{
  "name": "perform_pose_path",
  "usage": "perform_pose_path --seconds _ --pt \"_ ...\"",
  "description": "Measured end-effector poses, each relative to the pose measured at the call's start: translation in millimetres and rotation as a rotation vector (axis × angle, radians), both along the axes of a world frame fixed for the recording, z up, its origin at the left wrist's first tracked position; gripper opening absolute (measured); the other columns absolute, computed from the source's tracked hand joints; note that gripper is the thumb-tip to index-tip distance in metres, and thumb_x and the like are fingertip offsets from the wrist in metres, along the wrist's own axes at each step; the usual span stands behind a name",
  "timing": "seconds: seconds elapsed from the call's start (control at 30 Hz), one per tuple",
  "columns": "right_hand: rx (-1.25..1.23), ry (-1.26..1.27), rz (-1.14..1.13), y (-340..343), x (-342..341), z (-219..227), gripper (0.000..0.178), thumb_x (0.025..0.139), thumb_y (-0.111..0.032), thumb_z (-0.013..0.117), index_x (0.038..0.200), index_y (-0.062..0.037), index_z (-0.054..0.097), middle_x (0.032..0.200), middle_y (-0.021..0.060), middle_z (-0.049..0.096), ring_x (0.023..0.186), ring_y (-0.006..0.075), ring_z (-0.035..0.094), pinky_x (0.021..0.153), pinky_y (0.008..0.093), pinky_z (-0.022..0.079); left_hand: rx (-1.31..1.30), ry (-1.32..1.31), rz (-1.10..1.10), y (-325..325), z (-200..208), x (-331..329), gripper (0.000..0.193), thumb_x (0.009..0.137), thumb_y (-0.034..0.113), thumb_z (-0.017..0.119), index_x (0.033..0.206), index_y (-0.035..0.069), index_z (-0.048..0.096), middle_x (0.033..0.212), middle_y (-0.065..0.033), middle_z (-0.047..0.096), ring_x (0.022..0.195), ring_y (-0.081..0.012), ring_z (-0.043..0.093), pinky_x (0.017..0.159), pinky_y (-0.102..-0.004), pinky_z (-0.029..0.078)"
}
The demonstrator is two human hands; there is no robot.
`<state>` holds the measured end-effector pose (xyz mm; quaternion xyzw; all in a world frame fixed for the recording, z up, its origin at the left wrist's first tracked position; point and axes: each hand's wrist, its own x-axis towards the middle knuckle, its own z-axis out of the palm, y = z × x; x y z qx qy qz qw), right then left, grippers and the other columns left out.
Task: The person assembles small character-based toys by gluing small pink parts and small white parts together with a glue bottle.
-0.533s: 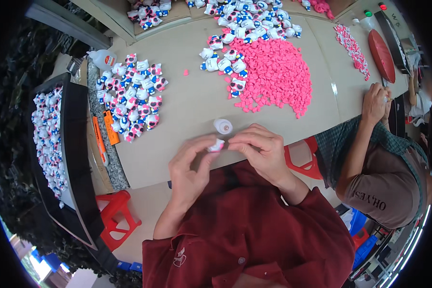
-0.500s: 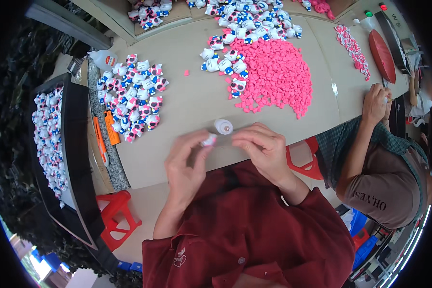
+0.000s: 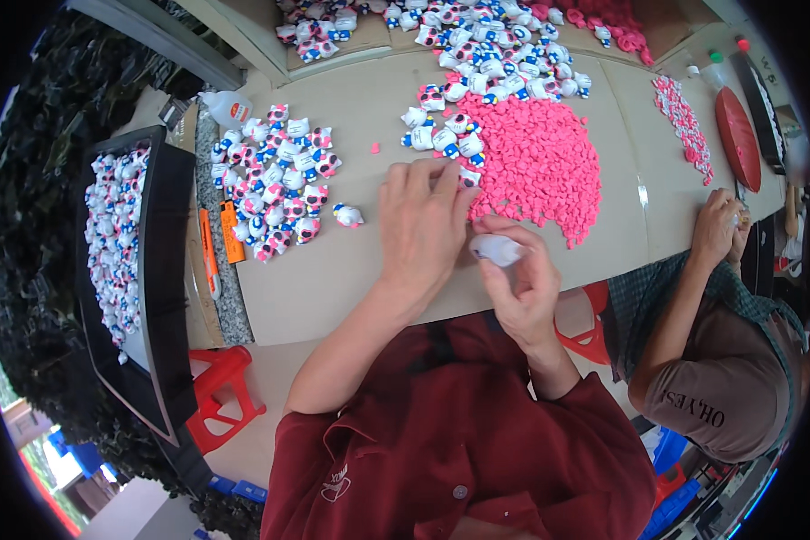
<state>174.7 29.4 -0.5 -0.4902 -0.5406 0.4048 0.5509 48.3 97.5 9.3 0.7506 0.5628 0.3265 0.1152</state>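
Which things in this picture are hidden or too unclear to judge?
- Head view: what lies under the left hand; the hand covers it.
- White piece in the right hand: fingers hide part, shape unclear.
- Co-worker's hands: what they hold is too small.

Right hand (image 3: 522, 279) gripping white figurine (image 3: 497, 249) — left hand (image 3: 420, 225) outstretched

left hand (image 3: 420, 225): reaching forward, fingers spread | right hand (image 3: 522, 279): grip pinched shut
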Motion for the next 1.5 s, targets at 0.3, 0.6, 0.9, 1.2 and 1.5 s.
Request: perform_pose_path --seconds 0.3,0.6,0.9,1.2,1.5 --pt "0.073 -0.014 -0.004 -15.6 29.7 8.3 0.04 0.08 -0.007 0.066 0.115 0.0047 0.049 0.1 0.0137 0.062 0.08 0.0158 0.057 0.071 0.0268 0.046 -0.108 -0.344 -0.096 -35.0 15.1 -9.7 0.036 0.075 0.004 0.069 0.109 0.003 0.058 0.102 -0.0088 0.055 0.087 -0.0222 0.052 0.076 -0.033 0.043" --pt "0.203 -0.264 0.168 -6.3 12.7 25.8 0.038 0.063 -0.006 0.077 0.098 0.0032 0.065 0.073 0.0086 0.061 0.06 0.0177 0.052 0.054 0.0279 0.04 -0.554 -1.116 -0.013 -71.6 -8.9 -55.6 0.031 0.08 -0.006 0.065 0.11 -0.001 0.058 0.1 -0.0063 0.058 0.081 -0.007 0.056 0.071 -0.0203 0.046" --pt "0.165 -0.281 0.155 -7.4 8.2 24.2 0.037 0.063 -0.005 0.077 0.098 0.0032 0.066 0.074 0.0096 0.064 0.057 0.0174 0.051 0.052 0.0276 0.04 -0.537 -1.099 -0.013 -73.0 -8.9 -57.6 0.03 0.081 -0.006 0.065 0.109 -0.004 0.056 0.094 -0.0086 0.064 0.081 -0.0125 0.062 0.074 -0.0236 0.051" --pt "0.123 -0.287 0.167 -6.0 11.8 21.4 0.036 0.064 -0.005 0.077 0.097 0.0037 0.066 0.073 0.0098 0.063 0.057 0.0175 0.051 0.052 0.0277 0.04 -0.544 -1.024 0.011 -71.8 -8.4 -54.5 0.03 0.08 -0.006 0.066 0.108 -0.003 0.056 0.092 -0.0079 0.064 0.079 -0.0121 0.062 0.072 -0.0233 0.05" --pt "0.137 -0.257 0.164 -5.3 11.7 21.8 0.036 0.064 -0.005 0.078 0.097 0.0033 0.066 0.071 0.0093 0.062 0.057 0.0172 0.052 0.051 0.0273 0.04 -0.542 -0.979 0.006 -70.9 -6.7 -53.7 0.03 0.079 -0.006 0.067 0.107 -0.003 0.057 0.091 -0.0077 0.064 0.078 -0.0104 0.061 0.071 -0.0221 0.049"
